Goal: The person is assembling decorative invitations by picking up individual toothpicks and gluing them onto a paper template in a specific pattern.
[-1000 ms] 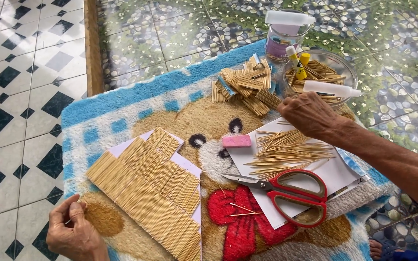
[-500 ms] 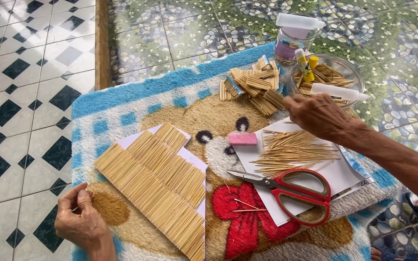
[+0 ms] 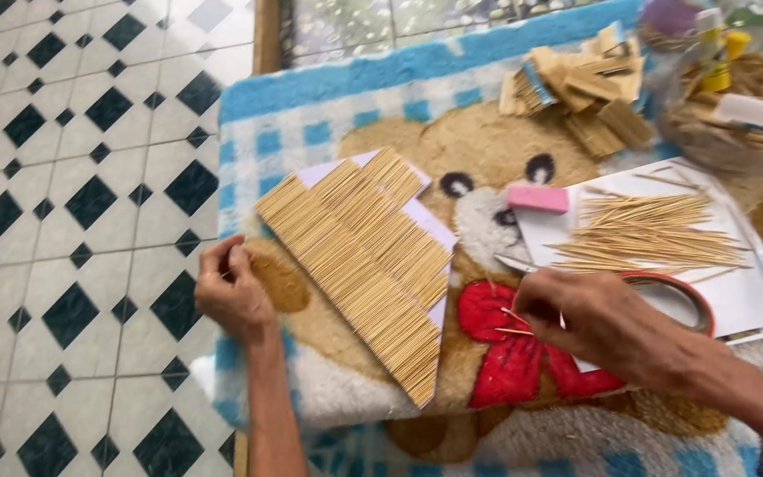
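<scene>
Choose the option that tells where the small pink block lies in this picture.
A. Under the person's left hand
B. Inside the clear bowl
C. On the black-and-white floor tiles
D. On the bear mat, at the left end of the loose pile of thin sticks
D: the pink block lies on the bear mat, at the left end of the loose pile of thin sticks, far from both hands.

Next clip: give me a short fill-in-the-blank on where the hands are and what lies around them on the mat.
1. The right hand reaches for loose sticks lying on the bear's red ____.
2. The left hand rests at the ____ edge of the bear mat, beside the panel of glued sticks.
3. The small eraser near the loose stick pile is ____ in colour.

Missing words: bow; left; pink
</scene>
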